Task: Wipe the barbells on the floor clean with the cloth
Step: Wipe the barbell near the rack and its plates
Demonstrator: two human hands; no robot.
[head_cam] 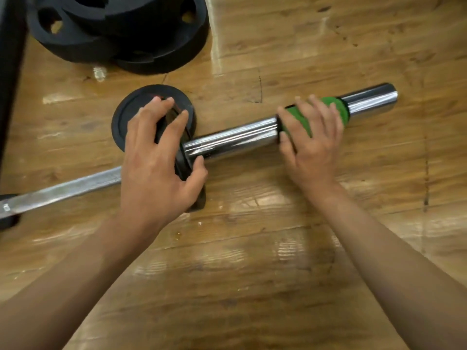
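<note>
A: Head view. We log the barbell (235, 141) on the floor (252, 261), its chrome sleeve running from centre to upper right.
B: Our right hand (310, 145) curls over the green cloth (333, 107), which is wrapped round the sleeve, right of centre.
A: Our left hand (154, 162), left of centre, grips the black collar (181, 161) at the sleeve's inner end, fingers curled.
B: Flat plate (126, 122) just behind it; plate stack (121, 34) upper left.

Stacked black weight plates (121, 31), wooden floor (252, 261)
</note>
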